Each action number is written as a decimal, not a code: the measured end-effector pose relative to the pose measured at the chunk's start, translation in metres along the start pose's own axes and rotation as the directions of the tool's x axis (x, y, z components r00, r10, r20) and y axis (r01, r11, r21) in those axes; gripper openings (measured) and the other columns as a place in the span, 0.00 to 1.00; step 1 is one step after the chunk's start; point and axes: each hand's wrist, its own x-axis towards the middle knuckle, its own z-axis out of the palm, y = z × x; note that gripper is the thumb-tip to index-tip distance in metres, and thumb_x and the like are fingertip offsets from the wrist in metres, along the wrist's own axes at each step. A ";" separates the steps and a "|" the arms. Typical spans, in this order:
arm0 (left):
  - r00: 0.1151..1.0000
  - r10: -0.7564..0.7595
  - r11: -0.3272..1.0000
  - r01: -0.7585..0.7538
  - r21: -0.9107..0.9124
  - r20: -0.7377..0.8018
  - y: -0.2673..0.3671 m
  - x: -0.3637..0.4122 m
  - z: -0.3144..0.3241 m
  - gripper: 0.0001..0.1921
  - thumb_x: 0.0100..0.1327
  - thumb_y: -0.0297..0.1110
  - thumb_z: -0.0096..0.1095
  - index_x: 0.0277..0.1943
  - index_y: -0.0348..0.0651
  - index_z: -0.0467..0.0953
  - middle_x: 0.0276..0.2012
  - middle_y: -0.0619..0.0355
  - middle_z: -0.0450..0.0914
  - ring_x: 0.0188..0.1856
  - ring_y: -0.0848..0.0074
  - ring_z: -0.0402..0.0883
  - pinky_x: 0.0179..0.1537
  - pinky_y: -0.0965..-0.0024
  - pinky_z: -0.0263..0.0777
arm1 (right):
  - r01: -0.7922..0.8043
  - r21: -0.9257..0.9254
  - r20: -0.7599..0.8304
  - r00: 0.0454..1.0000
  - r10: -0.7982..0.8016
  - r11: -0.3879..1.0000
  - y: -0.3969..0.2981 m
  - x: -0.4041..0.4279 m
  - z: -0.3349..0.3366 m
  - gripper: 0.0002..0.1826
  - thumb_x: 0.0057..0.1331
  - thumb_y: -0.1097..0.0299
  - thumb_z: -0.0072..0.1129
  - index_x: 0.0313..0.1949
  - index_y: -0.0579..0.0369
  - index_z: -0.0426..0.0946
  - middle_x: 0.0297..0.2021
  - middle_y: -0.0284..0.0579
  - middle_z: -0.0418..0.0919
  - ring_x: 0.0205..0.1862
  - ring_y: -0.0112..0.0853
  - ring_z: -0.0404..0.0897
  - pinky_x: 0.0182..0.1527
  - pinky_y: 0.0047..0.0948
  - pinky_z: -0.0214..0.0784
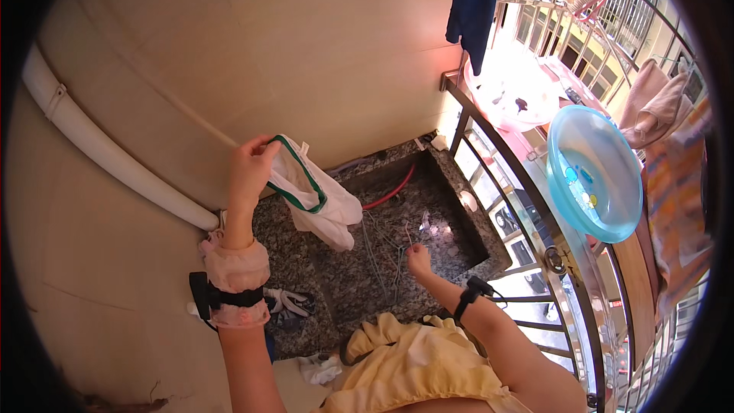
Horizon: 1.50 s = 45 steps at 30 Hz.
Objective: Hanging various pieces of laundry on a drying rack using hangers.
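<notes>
My left hand (252,160) pinches a white garment (338,206) by its green-trimmed opening. A small tag sticks up from the trim, and the cloth hangs down to the right. Lower and to the right, my right hand (419,259) is closed around the hook end of thin wire hangers (395,275); how many there are I cannot tell. Both hands are above a speckled stone sink (321,275). A red hose (395,192) curves inside its basin, behind the garment.
A white pipe (126,143) runs down the wall at left. Metal railing (504,143) curves along the right, with a blue plastic basin (596,178) at it. Dark blue clothing (475,6) hangs above. Crumpled cloth (287,304) lies on the sink's near left; another white cloth (319,368) is lower down.
</notes>
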 end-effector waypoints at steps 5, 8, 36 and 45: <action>0.993 0.110 0.987 -0.104 0.123 -0.047 -0.003 -0.006 0.005 0.12 0.58 0.34 0.63 0.40 0.34 0.81 0.25 0.64 0.78 0.26 0.84 0.72 0.27 0.78 0.63 | 0.291 0.094 0.028 0.955 -0.295 0.952 -0.070 -0.064 -0.086 0.09 0.64 0.69 0.53 0.41 0.59 0.73 0.26 0.47 0.78 0.29 0.35 0.78 0.31 0.34 0.68; 0.989 0.143 0.988 -0.140 0.067 -0.042 0.001 -0.010 0.012 0.15 0.54 0.39 0.64 0.39 0.35 0.82 0.18 0.58 0.75 0.22 0.79 0.73 0.25 0.72 0.66 | 0.474 0.308 -0.109 0.879 -0.464 0.825 -0.118 -0.089 -0.123 0.08 0.64 0.74 0.54 0.43 0.59 0.69 0.21 0.38 0.73 0.23 0.22 0.71 0.26 0.23 0.61; 0.905 0.067 0.961 0.055 -0.273 0.420 0.107 -0.099 -0.020 0.12 0.60 0.32 0.60 0.42 0.32 0.80 0.32 0.58 0.82 0.29 0.78 0.79 0.32 0.74 0.73 | -0.119 0.822 0.569 0.218 -0.793 0.557 -0.378 -0.151 -0.162 0.06 0.65 0.74 0.54 0.39 0.64 0.77 0.18 0.28 0.62 0.17 0.15 0.54 0.19 0.16 0.42; 0.969 0.072 0.989 -0.039 -0.142 0.238 0.088 -0.091 -0.067 0.09 0.57 0.28 0.67 0.40 0.38 0.83 0.28 0.58 0.82 0.27 0.80 0.78 0.28 0.77 0.73 | 0.513 0.528 0.558 0.390 -0.732 0.676 -0.410 -0.179 -0.225 0.03 0.59 0.77 0.58 0.32 0.61 0.80 0.16 0.31 0.69 0.17 0.14 0.62 0.19 0.16 0.49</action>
